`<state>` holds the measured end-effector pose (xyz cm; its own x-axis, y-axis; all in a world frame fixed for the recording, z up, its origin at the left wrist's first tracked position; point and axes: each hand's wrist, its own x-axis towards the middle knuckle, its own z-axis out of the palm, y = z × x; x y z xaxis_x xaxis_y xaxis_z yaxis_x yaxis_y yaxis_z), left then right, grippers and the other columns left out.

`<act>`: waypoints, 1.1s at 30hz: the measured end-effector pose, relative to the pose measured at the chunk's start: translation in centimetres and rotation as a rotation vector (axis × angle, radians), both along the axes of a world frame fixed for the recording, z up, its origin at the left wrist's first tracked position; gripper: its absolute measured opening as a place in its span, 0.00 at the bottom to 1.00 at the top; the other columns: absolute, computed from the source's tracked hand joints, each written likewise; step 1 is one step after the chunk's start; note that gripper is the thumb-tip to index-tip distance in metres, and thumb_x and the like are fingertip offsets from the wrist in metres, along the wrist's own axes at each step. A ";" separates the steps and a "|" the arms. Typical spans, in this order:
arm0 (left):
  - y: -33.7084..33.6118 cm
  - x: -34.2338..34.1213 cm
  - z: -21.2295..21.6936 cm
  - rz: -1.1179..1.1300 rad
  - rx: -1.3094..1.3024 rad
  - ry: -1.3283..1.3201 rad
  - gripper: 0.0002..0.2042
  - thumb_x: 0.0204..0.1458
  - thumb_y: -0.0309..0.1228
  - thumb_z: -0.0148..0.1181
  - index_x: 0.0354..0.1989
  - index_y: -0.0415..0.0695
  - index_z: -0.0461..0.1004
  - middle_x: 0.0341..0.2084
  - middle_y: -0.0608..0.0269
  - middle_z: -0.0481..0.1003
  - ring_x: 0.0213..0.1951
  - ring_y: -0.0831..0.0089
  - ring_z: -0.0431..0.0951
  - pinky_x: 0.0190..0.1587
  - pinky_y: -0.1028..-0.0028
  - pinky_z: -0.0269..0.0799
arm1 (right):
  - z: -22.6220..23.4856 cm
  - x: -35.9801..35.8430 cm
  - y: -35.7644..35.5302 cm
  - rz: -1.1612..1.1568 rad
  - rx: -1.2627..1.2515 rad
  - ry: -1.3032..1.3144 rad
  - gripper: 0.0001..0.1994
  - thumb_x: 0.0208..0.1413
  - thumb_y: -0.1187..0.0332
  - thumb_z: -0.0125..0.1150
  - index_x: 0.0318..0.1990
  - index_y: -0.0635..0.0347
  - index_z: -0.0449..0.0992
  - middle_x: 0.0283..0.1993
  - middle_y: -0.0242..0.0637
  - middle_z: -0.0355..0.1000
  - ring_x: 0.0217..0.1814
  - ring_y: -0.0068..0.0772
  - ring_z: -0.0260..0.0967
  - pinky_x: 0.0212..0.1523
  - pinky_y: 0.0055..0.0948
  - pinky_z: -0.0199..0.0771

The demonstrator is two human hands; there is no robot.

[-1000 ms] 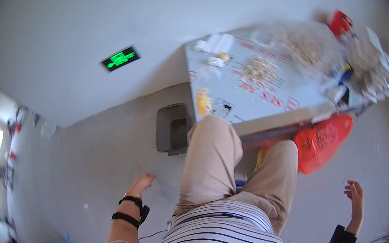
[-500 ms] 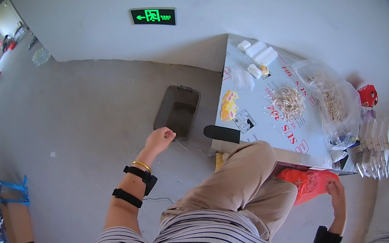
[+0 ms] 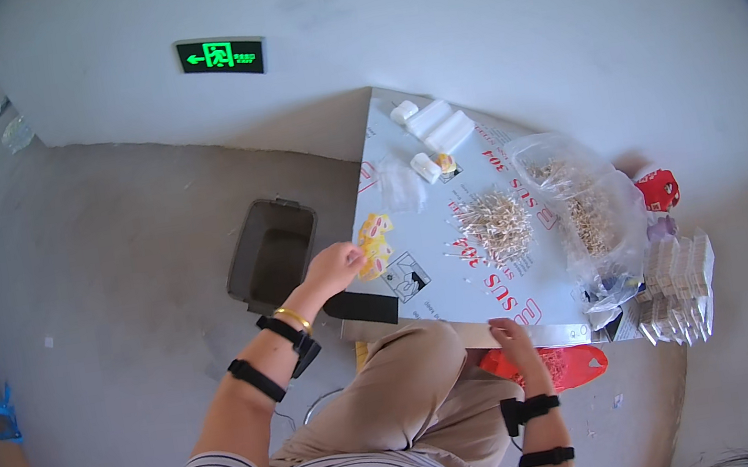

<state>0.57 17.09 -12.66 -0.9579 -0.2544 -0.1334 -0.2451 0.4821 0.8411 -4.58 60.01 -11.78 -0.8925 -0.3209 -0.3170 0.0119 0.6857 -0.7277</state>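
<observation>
My left hand (image 3: 337, 266) is over the table's left edge, its loosely bent fingers beside yellow-and-white printed packets (image 3: 374, 247). I see nothing held in it; whether the fingertips touch the packets is unclear. My right hand (image 3: 512, 340) is at the table's front edge, fingers slightly apart and nothing visible in them. Below it a red plastic bag (image 3: 579, 365) hangs under the edge. A loose heap of cotton swabs (image 3: 497, 227) lies on the metal tabletop (image 3: 443, 305). To its right is a clear plastic bag (image 3: 590, 221) full of more swabs.
White wrapped rolls (image 3: 440, 126) and thin clear film (image 3: 400, 183) lie at the back of the table. A dark bin (image 3: 273, 252) stands on the floor at left. Stacked white packages (image 3: 677, 285) and a red packet (image 3: 658, 190) sit at right. A black pad (image 3: 361, 309) juts from the near-left corner.
My left hand has moved from over the bin to the yellow packets. My right hand has left the red bag and come up to the table's front edge. The view has shifted right.
</observation>
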 end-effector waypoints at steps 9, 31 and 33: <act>5.2 -15.0 -5.4 -0.213 -0.565 0.005 0.22 0.56 0.38 0.59 0.58 0.47 0.69 0.57 0.52 0.71 0.55 0.54 0.72 0.55 0.56 0.70 | -8.2 -1.5 -2.5 0.156 0.146 0.163 0.28 0.54 0.62 0.63 0.62 0.58 0.67 0.65 0.50 0.63 0.68 0.55 0.59 0.66 0.47 0.62; 6.8 -16.0 -2.1 -0.212 -0.242 0.364 0.28 0.60 0.35 0.56 0.67 0.39 0.59 0.67 0.51 0.62 0.68 0.57 0.61 0.69 0.59 0.54 | -6.6 -3.4 -1.5 0.146 0.246 0.218 0.28 0.51 0.62 0.67 0.61 0.55 0.70 0.65 0.44 0.64 0.69 0.48 0.58 0.66 0.47 0.60; 7.1 -12.3 2.1 -0.219 -0.069 0.445 0.27 0.60 0.35 0.56 0.66 0.38 0.61 0.66 0.52 0.64 0.67 0.57 0.62 0.69 0.62 0.55 | -2.1 -5.7 -4.0 0.022 -0.054 0.151 0.16 0.57 0.66 0.63 0.52 0.60 0.77 0.53 0.43 0.74 0.60 0.42 0.68 0.60 0.37 0.66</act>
<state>-11.76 24.18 -10.59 -0.9499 -0.0352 0.3106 0.2435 0.5400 0.8057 -10.33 56.03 -13.84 -0.9214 -0.3537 -0.1612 -0.1151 0.6443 -0.7561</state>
